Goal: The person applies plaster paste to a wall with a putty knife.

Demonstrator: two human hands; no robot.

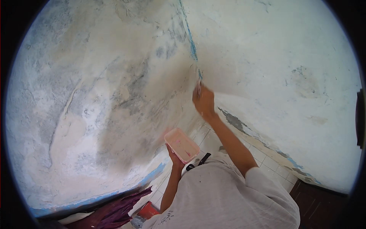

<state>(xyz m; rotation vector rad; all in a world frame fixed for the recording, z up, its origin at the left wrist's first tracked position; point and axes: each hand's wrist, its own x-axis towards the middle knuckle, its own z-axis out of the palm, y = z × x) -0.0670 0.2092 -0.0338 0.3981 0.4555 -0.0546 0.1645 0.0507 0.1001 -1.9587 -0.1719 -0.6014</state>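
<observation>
My left hand (174, 157) grips a pink rectangular plastic tub (195, 149) by its side, low in front of my body. The tub is tilted so its inside shows, with smears of pale and darker pink residue. Up at the inner corner where two walls meet, my right hand (204, 102) is closed around something thin and pale, mostly hidden by the fingers. Its tip reaches the corner line, just below a strip of blue paint (192, 47). The kind of this thin item does not show clearly.
The left wall (126, 91) is patchy grey and white; the right wall (274, 68) is paler, with peeling near its base. White floor tiles (268, 164) lie below. Purple cloth (126, 210) and a red container (148, 210) sit lower left. A dark brown slatted piece (314, 206) stands lower right.
</observation>
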